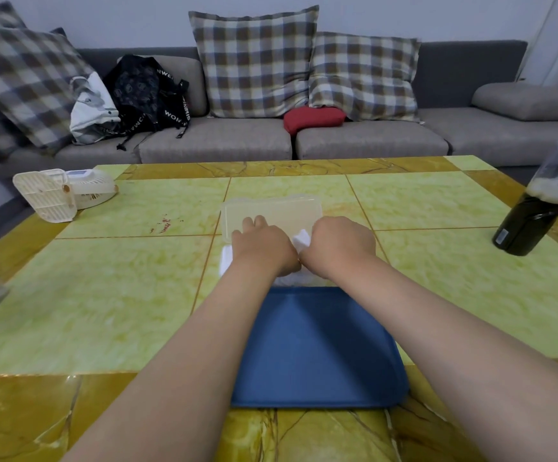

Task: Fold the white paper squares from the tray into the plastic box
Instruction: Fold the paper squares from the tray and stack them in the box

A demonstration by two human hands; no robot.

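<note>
Right, head view: both hands are down on the white paper, mid-desk, in the gap between the blue tray at the near edge and the plastic box just beyond. My right hand curls its fingers in on a raised white fold. My left hand sits on the sheet, fingers bent down past the knuckles, so I cannot tell if they press or pinch. The paper's long side runs left to right. The box lies straight ahead of both hands, and I judge the left nearer, as it overlaps the near wall.
</note>
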